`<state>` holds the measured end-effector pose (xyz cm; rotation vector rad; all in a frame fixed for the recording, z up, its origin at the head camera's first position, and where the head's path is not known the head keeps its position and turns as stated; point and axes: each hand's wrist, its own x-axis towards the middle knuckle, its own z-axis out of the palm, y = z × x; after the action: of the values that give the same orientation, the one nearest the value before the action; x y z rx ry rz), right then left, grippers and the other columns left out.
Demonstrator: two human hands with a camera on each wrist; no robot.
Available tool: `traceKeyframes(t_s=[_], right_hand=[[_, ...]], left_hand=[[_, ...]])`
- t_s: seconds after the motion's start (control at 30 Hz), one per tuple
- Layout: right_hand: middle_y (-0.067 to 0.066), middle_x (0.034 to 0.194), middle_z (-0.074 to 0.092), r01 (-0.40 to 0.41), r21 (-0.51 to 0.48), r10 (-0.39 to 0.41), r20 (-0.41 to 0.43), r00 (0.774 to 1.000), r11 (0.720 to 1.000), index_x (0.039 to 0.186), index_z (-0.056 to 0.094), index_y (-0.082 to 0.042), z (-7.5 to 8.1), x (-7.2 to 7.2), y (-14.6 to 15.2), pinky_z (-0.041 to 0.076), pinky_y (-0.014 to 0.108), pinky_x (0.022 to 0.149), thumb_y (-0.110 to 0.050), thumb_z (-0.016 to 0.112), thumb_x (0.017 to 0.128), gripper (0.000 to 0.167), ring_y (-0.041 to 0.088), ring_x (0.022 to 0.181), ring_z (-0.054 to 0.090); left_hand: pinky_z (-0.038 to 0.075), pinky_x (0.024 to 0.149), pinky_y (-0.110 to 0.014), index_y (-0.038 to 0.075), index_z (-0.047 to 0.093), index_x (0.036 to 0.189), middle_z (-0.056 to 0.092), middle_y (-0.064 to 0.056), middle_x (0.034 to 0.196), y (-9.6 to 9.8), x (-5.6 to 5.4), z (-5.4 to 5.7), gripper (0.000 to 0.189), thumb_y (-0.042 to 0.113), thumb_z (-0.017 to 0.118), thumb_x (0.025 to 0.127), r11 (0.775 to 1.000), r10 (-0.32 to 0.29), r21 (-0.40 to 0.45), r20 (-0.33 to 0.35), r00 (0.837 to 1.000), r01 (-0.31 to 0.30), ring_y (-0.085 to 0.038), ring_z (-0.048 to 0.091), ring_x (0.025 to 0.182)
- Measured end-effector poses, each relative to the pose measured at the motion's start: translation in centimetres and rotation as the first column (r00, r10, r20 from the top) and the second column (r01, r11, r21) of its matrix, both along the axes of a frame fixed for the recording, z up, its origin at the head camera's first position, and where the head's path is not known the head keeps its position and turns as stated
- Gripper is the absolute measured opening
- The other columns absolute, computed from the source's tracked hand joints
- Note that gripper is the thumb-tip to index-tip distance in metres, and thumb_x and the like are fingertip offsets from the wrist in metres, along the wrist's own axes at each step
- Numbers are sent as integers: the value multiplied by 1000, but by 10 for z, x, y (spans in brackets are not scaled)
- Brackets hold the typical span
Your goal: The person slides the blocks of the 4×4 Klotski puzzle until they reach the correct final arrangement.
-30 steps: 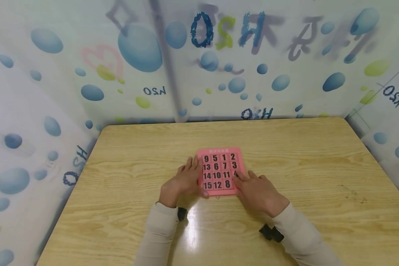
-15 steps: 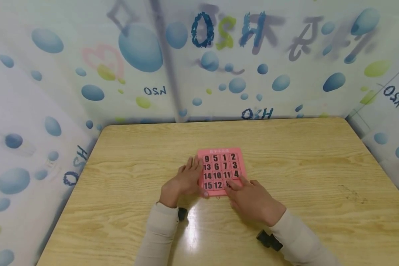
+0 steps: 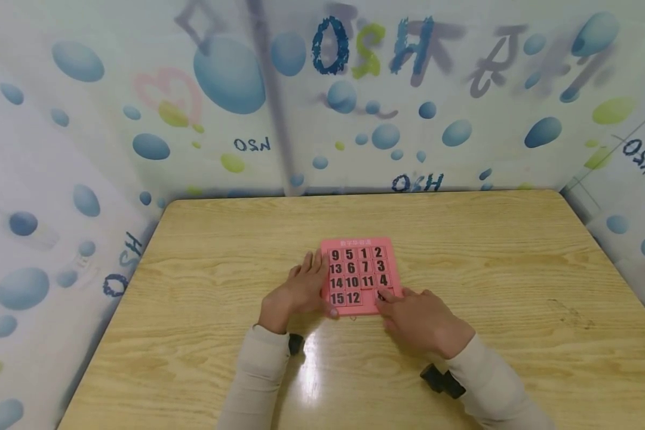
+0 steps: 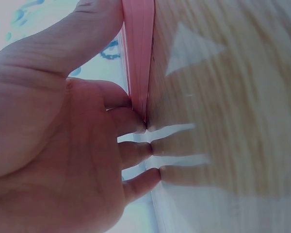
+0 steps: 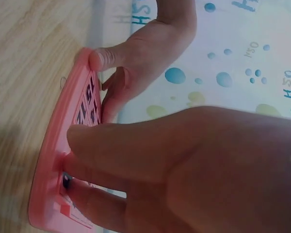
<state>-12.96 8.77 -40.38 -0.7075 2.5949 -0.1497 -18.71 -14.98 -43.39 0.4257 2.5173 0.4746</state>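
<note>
A pink sliding number puzzle (image 3: 357, 311) lies flat on the wooden table in the head view. Its bottom row reads 15, 12, a bare slot, then the 8 tile (image 3: 380, 295) at the right, partly covered by a fingertip. My right hand (image 3: 424, 322) reaches over the lower right corner, fingertips on that tile. In the right wrist view, its extended fingers touch the puzzle's face near the front rim. My left hand (image 3: 295, 292) rests along the left edge, fingers extended against the side (image 4: 138, 58) and thumb at the lower left corner.
The wooden table (image 3: 220, 251) extends on all sides of the puzzle. A wall covering (image 3: 312, 119) with blue and green drops stands behind it. Dark wrist devices (image 3: 442, 381) sit below both wrists.
My right fingers moved from the 4 tile down to the 8 tile, then right with it. The 8 slid from the third column to the right corner. My left hand stayed put.
</note>
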Motion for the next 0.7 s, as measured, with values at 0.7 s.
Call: traceKeyframes(t_s=[0.7], right_hand=[[9, 147, 53, -133, -65, 112, -257, 960, 989, 141, 56, -8, -17, 9, -21, 39, 58, 108, -31, 56, 100, 47, 43, 137, 45]], left_hand=[[5, 124, -50, 2, 1, 159, -8, -17, 165, 1, 0, 1, 124, 41, 84, 76, 1000, 14, 13, -4, 1000, -14, -33, -11, 152]])
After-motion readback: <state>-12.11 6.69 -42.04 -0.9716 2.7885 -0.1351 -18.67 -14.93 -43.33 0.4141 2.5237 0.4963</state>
